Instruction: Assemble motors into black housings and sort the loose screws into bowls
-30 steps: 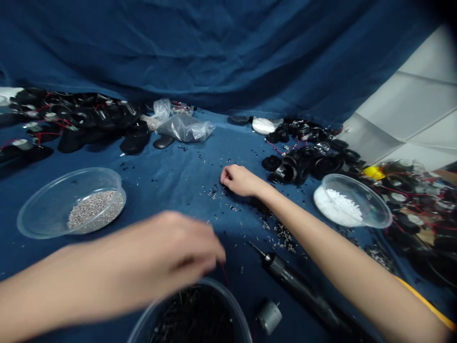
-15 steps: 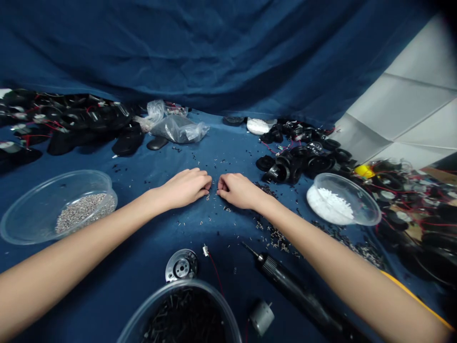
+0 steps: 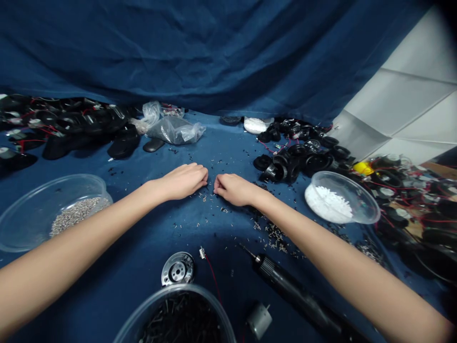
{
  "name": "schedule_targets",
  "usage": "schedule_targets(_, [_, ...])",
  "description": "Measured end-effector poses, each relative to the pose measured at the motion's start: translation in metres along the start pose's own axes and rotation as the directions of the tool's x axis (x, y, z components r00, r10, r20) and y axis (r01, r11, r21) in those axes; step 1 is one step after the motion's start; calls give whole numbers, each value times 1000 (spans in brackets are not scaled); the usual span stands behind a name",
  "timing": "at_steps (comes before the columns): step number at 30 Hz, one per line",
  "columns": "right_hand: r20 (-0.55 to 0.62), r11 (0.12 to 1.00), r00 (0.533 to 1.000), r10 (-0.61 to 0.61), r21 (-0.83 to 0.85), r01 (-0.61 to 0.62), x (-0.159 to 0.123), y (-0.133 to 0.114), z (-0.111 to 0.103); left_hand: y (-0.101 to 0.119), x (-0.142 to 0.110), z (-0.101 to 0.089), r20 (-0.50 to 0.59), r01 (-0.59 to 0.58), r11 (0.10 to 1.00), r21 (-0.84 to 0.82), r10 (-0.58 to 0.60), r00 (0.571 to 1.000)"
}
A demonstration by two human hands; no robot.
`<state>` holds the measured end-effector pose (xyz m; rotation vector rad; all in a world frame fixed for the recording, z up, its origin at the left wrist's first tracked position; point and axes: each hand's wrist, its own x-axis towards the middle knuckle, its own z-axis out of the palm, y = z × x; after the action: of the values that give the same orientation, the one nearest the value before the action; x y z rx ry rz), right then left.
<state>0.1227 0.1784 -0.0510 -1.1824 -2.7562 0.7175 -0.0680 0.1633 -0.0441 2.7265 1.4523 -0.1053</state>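
Note:
Both hands are low over the blue cloth, close to each other but apart, among scattered small screws (image 3: pixel 203 197). My left hand (image 3: pixel 187 180) is closed with its fingers curled under, and what it pinches, if anything, is hidden. Facing it, my right hand (image 3: pixel 232 188) is also closed, thumb against the fingers; anything between them is too small to make out. A denser spread of silver and black screws (image 3: pixel 276 238) lies beside my right wrist. Below the hands rest a black electric screwdriver (image 3: pixel 296 290) and a round metal disc (image 3: pixel 177 269).
Left stands a clear tub (image 3: pixel 26 202) of silver screws; in front, a tub (image 3: pixel 123 328) of black pieces. A tub (image 3: pixel 371 205) of white pieces stands right. A small motor (image 3: pixel 260 320) lies near the screwdriver. Black parts (image 3: pixel 82 119) and plastic bags (image 3: pixel 176 131) line the back.
My left hand has shifted slightly up and left, leaving small screws visible below it. My right hand stays nearly in place, still closed. The whole view has shifted slightly.

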Motion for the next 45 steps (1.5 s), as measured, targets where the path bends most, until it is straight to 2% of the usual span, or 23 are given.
schedule_targets(4, [-35, 996, 999, -17, 86, 20, -6, 10, -10, 3, 4, 2, 13, -65, 998, -14, 65, 998])
schedule_targets(7, [-44, 989, 998, -37, 142, 43, -22, 4, -26, 1, 4, 1, 15, -104, 994, -32, 105, 994])
schedule_targets(9, [-14, 977, 997, -75, 197, 76, -43, -14, -35, 0, 4, 0, 20, -126, 991, -36, 127, 992])
schedule_targets(11, [69, 948, 985, -156, 292, 129, -72, -45, -40, -1, 4, 0, 33, -141, 989, -38, 143, 989])
schedule_targets(13, [120, 947, 969, -216, 267, 178, -102, -78, -38, 1, 4, 1, 51, -145, 989, -36, 146, 988])
schedule_targets(15, [230, 933, 908, -349, 171, 315, -123, -104, -31, 4, 4, 2, 63, -131, 991, -24, 132, 989])
schedule_targets(16, [247, 910, 876, -414, 133, 393, -128, -110, -27, 6, 3, 2, 65, -119, 993, -16, 120, 991])
schedule_targets(17, [217, 890, 863, -456, 120, 440, -130, -111, -24, 7, 2, 0, 65, -107, 994, -11, 107, 992])
schedule_targets(19, [31, 894, 899, -438, 123, 431, -120, -95, -20, 9, -5, -9, 53, -78, 997, -15, 79, 995])
schedule_targets(21, [-212, 938, 934, -289, 132, 320, -98, -64, -19, 8, -15, -24, 30, -47, 998, -33, 48, 998])
schedule_targets(22, [-265, 964, 940, -216, 93, 248, -84, -46, -18, 7, -22, -32, 16, -28, 999, -44, 29, 999])
schedule_targets(24, [-221, 988, 963, -153, -26, 151, -57, -14, -14, 4, -36, -47, -16, 17, 997, -70, -18, 1000])
schedule_targets(27, [-160, 987, 974, -158, -46, 153, -27, 11, -4, 2, -51, -54, -48, 69, 993, -97, -74, 996])
schedule_targets(31, [-100, 983, 980, -174, -75, 167, -15, 8, 7, 6, -51, -36, -37, 28, 996, -88, -31, 999])
schedule_targets(36, [-35, 977, 989, -145, -163, 137, -19, 0, 7, 10, -32, -10, -21, -38, 998, -55, 37, 999])
schedule_targets(45, [-14, 971, 994, -109, -217, 104, -23, -1, 7, 11, -16, -11, 22, -173, 985, 2, 173, 985])
